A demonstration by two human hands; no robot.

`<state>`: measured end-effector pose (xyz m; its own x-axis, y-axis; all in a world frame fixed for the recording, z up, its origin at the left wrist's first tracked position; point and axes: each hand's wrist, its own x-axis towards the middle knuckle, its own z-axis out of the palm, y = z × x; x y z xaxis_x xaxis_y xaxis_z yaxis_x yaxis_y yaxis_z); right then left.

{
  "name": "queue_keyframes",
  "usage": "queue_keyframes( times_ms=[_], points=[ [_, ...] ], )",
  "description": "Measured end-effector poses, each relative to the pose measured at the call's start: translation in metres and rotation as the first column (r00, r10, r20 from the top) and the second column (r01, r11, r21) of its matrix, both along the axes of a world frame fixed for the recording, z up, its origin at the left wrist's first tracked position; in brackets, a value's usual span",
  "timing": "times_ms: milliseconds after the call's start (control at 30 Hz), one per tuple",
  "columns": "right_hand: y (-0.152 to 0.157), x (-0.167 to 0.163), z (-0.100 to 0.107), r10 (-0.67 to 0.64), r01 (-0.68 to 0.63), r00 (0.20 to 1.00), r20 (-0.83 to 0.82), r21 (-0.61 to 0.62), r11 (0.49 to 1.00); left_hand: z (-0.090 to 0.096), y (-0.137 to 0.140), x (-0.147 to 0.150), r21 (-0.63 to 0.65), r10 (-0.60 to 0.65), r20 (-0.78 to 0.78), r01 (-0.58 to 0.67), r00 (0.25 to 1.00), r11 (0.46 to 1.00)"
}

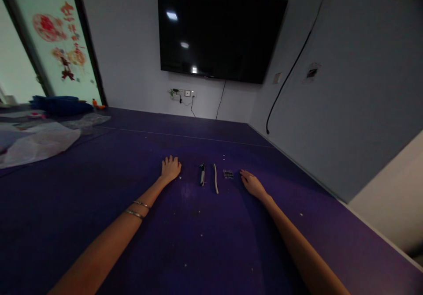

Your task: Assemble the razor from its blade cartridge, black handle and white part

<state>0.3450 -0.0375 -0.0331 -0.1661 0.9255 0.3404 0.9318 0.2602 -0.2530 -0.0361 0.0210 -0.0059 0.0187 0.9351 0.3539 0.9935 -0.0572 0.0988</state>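
Note:
My left hand [171,169] lies palm down on the purple surface [211,242], its fingers apart and nothing in it. My right hand [252,183] rests flat on the same surface, fingers stretched out and holding nothing. Between the hands lie three small things in a row. Nearest my left hand is a slim black and silver tool [202,175], perhaps a razor or a folding cutter. In the middle is a thin white, slightly bent stick [216,179]. A small dark rectangular piece with pale markings [228,174] lies closest to my right hand; its kind is too small to tell.
Crumpled clear plastic sheeting [42,143] and a dark blue bundle [62,104] lie at the far left. A black cable [294,63] hangs down the right wall. Behind the surface, a television [221,30] hangs above wall sockets [187,93]. Small white bits are scattered about.

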Motion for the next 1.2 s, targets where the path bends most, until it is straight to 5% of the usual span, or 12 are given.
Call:
queue_keyframes(
  times_ms=[900,1067,1200],
  points=[
    [0.001,0.002,-0.002,0.012,-0.011,1.0,-0.016,0.01,1.0,-0.006,0.004,-0.003,-0.053,-0.008,0.011,0.008,1.0,0.999],
    [0.001,0.002,-0.002,-0.002,0.002,1.0,-0.009,0.008,1.0,0.002,0.001,-0.003,-0.071,0.016,0.062,-0.011,0.998,0.997],
    [-0.001,0.0,0.0,-0.009,0.009,0.999,0.035,0.012,1.0,0.015,-0.008,0.009,0.049,-0.073,0.055,0.07,0.996,0.996]
  ],
)
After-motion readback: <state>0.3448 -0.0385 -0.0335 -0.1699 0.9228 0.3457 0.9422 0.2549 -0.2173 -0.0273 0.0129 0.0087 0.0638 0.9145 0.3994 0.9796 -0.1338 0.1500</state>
